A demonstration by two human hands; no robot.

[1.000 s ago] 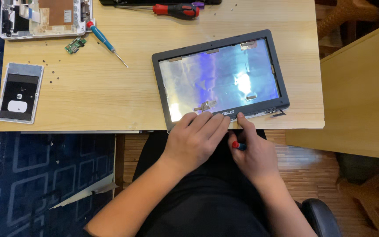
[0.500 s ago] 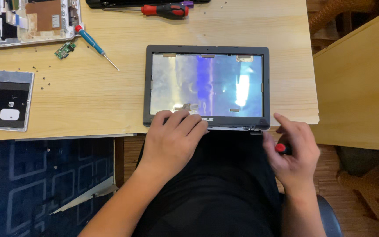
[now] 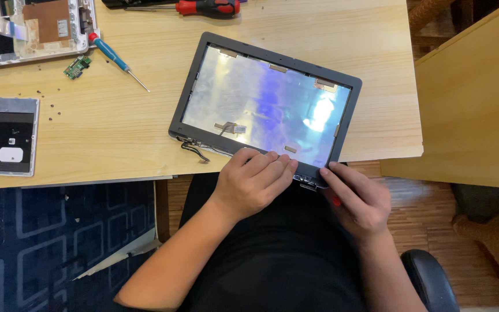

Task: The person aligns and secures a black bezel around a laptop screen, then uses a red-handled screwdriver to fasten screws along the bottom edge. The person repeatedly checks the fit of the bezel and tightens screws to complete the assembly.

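A laptop screen lid lies face up on the wooden table, turned at an angle, with a dark bezel around a shiny foil inside. Its lower right corner, with a metal hinge, hangs over the table's front edge. My left hand grips the lid's lower edge, fingers curled onto the bezel. My right hand is at the hinge corner, fingertips touching it, and holds a small red tool that is mostly hidden. A loose cable trails from the lid's left hinge.
At the back left are a white opened laptop base, a blue screwdriver, a small green circuit board and tiny screws. A red-and-black screwdriver lies at the back. A grey cover plate lies at the left, and another wooden top stands at the right.
The lid has turned from level to tilted, with its right end nearer me. My right hand has moved from off to the right back onto the hinge corner. My left hand stayed on the lower edge.
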